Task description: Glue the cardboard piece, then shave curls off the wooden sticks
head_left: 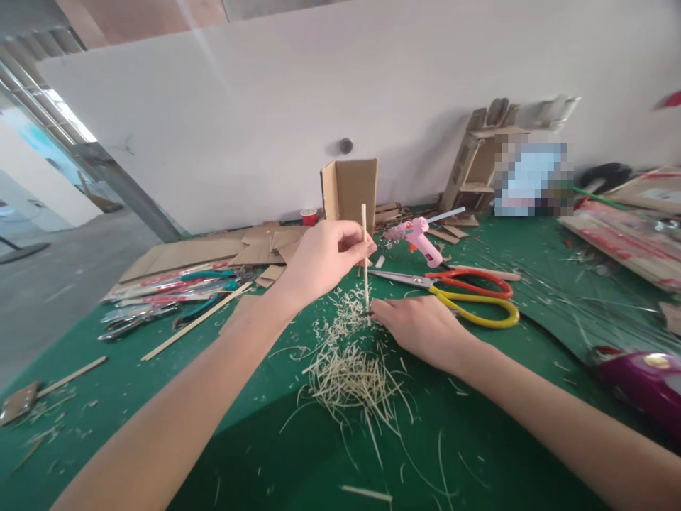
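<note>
My left hand (333, 252) pinches a thin wooden stick (365, 273) near its upper part and keeps it upright, its lower end down at the table. Beside that lower end, my right hand (420, 326) is closed with fingertips together; a small dark bit shows at them, too small to name. Pale wood shavings (354, 380) lie heaped below and around the stick. Scissors (457, 287) with one orange and one yellow handle rest just beyond my right hand. A pink glue gun (423, 241) with a clear glue stick in its back sits behind them.
Folded cardboard (357, 188) stands at the back near a red cup (308, 216). Packaged tools (170, 298) and a long wooden strip (196, 323) lie left. A cardboard structure (473, 167) leans at the wall. A purple object (641, 387) is at the right edge of the green table (255, 440).
</note>
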Tool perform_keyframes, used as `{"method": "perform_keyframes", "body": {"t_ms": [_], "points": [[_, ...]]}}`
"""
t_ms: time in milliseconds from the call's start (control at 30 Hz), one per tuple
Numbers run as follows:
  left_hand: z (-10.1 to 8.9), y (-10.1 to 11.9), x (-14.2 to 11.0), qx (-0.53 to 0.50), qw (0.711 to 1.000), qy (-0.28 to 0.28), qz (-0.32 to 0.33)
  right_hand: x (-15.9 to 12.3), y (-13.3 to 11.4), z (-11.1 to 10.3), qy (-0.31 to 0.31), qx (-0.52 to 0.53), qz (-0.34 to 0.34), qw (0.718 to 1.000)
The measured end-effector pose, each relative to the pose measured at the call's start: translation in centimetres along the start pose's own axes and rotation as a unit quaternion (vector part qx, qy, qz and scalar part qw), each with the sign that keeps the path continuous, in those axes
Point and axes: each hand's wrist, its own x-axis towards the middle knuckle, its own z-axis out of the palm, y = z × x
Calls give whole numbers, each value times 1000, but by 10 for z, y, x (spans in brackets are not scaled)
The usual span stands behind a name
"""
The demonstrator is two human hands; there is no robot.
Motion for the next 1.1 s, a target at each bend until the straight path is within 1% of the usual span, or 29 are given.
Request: {"method": "perform_keyframes", "body": {"t_ms": [67, 167, 233, 300, 400, 467, 533, 633, 700, 800, 967, 1033, 1100], "points": [[0, 0, 0, -2, 1000, 5, -3, 3, -1, -6, 13, -19, 12, 1000], [1, 0, -1, -13, 1000, 1, 4, 10, -2, -19, 44, -52, 64, 996], [0, 0, -1, -11, 1000, 0, 9, 12, -3, -22, 47, -66, 83, 993], [0, 0, -1, -8, 1000, 3, 4, 8, -5, -20, 20, -63, 59, 996], [0, -1, -1, -10, 1000, 5, -7, -1, -9, -14, -46, -54, -2, 997], [0, -2, 0, -12, 1000, 5, -8, -5, -10, -12, -68, -57, -27, 996], [0, -3, 1, -19, 1000, 5, -3, -4, -9, -15, -50, -66, -19, 996], [0, -7, 2, -31, 1000, 4, 6, 5, -3, -21, 10, -91, 45, 995], [0, -8, 2, -29, 1000, 7, 7, 10, 1, -24, 22, -100, 72, 992], [1, -9, 2, -26, 1000, 12, -5, 9, 3, -22, -6, -98, 57, 994], [2, -7, 2, -29, 999, 14, -22, -4, -2, -13, -96, -77, -8, 992], [2, -6, 1, -28, 999, 18, -17, -6, -2, -12, -95, -72, -23, 993], [3, -6, 1, -30, 999, 21, -7, -2, -1, -15, -60, -72, -11, 996]]}}
